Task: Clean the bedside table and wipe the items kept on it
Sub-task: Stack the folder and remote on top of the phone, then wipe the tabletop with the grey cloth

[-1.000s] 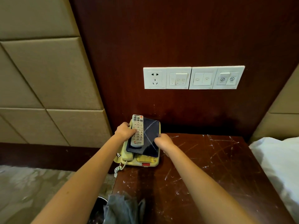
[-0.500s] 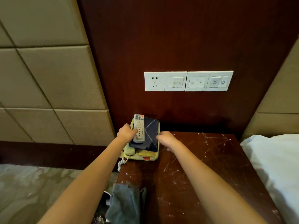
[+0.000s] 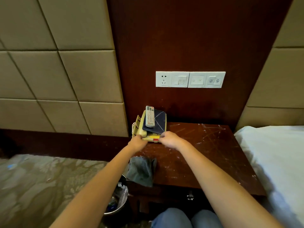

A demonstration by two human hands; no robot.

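Both arms are extended forward, bare along their visible length, and converge toward the hands. The left forearm (image 3: 98, 181) runs up and to the right; the right forearm (image 3: 222, 178) runs up and to the left. Both wrists are straight, backs of the hands upward. The left hand (image 3: 137, 143) grips the front-left corner of the telephone (image 3: 137, 124), fingers curled at its edge. The right hand (image 3: 169, 139) grips the front-right corner in the same way. The hands are near each other but apart. Two knees (image 3: 172, 218) in blue trousers show at the bottom edge.

telephone (image 3: 139, 127) back-left, cloth (image 3: 141, 171) front-left, passage right
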